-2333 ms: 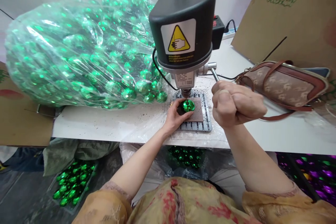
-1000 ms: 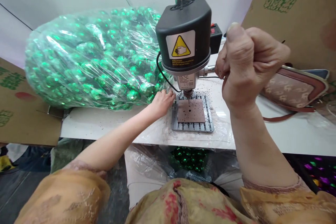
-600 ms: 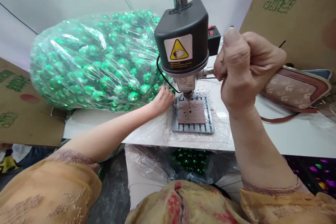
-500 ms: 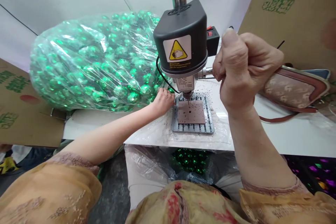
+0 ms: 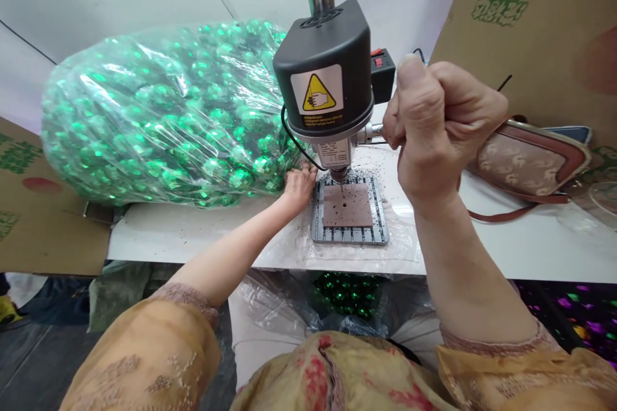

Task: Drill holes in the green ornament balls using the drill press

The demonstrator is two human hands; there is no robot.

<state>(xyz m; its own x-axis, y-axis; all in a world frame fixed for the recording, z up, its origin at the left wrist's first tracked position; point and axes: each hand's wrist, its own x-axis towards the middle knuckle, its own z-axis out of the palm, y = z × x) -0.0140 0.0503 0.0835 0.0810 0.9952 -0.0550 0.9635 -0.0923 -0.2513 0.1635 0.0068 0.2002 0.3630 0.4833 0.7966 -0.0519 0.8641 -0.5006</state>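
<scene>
My right hand (image 5: 436, 122) is closed around the feed lever of a black bench drill press (image 5: 322, 64), its thumb on top. Under the chuck, a thin drill bit points down at a brownish square plate (image 5: 348, 205) with a small dark hole. That plate lies on the slotted metal base (image 5: 349, 236), strewn with dark shavings. Beside the base's back left corner, my left hand (image 5: 299, 185) reaches low to the table with fingers extended, close to a clear plastic bag (image 5: 168, 115) of shiny green faceted balls. Its fingertips are partly hidden.
Cardboard boxes stand at the left (image 5: 43, 205) and right (image 5: 544, 32). A patterned handbag (image 5: 527, 157) with a brown strap lies on the white table (image 5: 506, 250) at right. More green balls (image 5: 347, 295) sit in plastic at my lap, below the table edge.
My left hand's fingers have shifted and look more stretched out beside the base. The right hand still grips the lever. The whole view has moved slightly.
</scene>
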